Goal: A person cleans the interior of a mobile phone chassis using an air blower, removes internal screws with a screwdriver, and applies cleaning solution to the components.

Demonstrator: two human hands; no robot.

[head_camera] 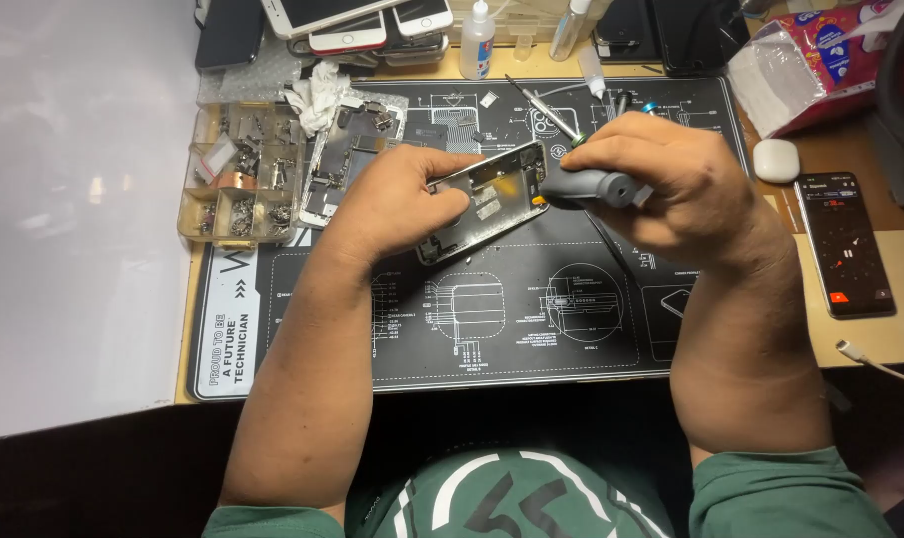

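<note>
The left hand (404, 199) holds an opened phone shell (484, 199) tipped up over the middle of a black work mat (532, 329). Its thumb presses on the inside of the shell. The right hand (671, 184) is closed around a grey screwdriver (594, 187), and the tip touches the right edge of the shell. A clear parts box (241, 179) full of tiny screws sits at the mat's left edge. A phone (845, 244) with a lit screen lies well off to the right, near a white earbud case (775, 159).
</note>
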